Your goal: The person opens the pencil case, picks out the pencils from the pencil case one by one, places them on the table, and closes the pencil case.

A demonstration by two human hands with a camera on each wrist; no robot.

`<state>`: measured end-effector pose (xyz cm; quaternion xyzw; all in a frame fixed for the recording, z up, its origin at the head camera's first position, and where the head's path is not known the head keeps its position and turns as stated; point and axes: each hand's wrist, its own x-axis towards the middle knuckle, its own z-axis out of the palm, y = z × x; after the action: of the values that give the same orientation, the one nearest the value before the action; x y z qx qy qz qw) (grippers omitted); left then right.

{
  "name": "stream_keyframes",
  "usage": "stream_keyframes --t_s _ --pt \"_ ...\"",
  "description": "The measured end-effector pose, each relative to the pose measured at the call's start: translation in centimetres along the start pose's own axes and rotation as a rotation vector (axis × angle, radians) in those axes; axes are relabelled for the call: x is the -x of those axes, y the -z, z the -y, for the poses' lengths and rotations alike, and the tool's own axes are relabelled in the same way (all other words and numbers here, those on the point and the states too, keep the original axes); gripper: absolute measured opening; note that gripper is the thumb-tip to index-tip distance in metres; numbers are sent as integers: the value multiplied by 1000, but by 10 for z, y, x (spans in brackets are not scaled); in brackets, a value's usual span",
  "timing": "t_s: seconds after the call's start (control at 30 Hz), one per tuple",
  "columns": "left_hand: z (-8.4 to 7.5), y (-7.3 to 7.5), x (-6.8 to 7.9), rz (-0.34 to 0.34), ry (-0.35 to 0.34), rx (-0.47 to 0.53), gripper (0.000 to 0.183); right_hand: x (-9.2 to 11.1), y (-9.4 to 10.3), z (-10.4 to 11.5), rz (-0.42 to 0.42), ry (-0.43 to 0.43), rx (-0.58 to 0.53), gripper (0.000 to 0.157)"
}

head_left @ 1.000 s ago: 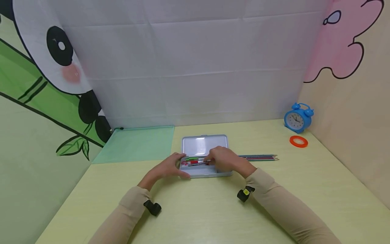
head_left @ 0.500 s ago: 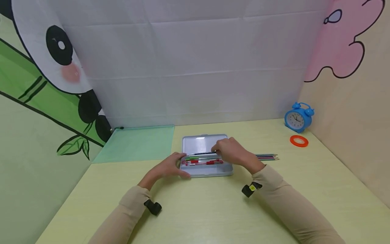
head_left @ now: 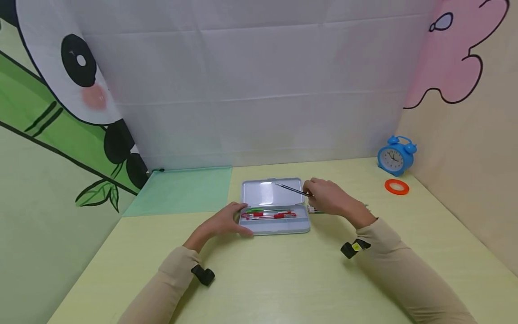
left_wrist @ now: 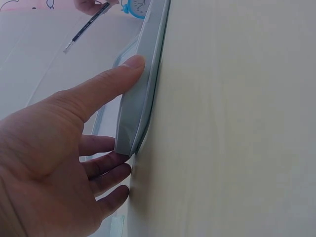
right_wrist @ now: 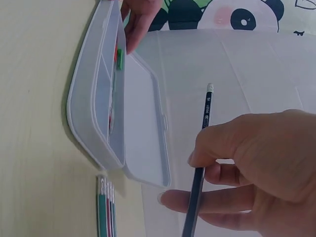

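Note:
A pale grey pencil case (head_left: 275, 228) lies with its lid (head_left: 263, 193) raised back. Red pens (head_left: 269, 216) and a green one (head_left: 256, 210) are inside. At its left end, my left hand (head_left: 218, 222) holds the case, thumb on the front wall and fingers round the corner, as the left wrist view shows. My right hand (head_left: 333, 198) pinches a dark pencil (right_wrist: 208, 106) in the air, right of the lid; its white-tipped end points left. Beneath that hand, several pencils (right_wrist: 104, 212) lie side by side on the table, mostly hidden in the head view.
A green translucent sheet or pouch (head_left: 182, 191) lies at the back left. Toward the back right stand a blue alarm clock (head_left: 396, 155) and, before it, an orange ring (head_left: 396, 181). A white cloth (head_left: 259, 90) hangs behind the table.
My right hand has lifted the dark pencil out of the case and carried it right, over the loose pencils. The left hand stays on the case.

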<state>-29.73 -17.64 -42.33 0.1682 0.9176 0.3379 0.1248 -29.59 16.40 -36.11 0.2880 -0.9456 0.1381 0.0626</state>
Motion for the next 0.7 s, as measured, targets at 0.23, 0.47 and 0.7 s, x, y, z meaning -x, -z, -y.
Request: stream_keyframes --t_s 0.23,0.47,0.7 --pt "2 1 0 -1 -6 -2 104 11 8 -25 24 -33 -14 10" --pt "2 1 -1 -3 -6 -9 102 14 15 -33 110 -107 -24 9" --pt "2 0 0 -1 6 -2 104 17 16 -39 164 -115 -24 13"
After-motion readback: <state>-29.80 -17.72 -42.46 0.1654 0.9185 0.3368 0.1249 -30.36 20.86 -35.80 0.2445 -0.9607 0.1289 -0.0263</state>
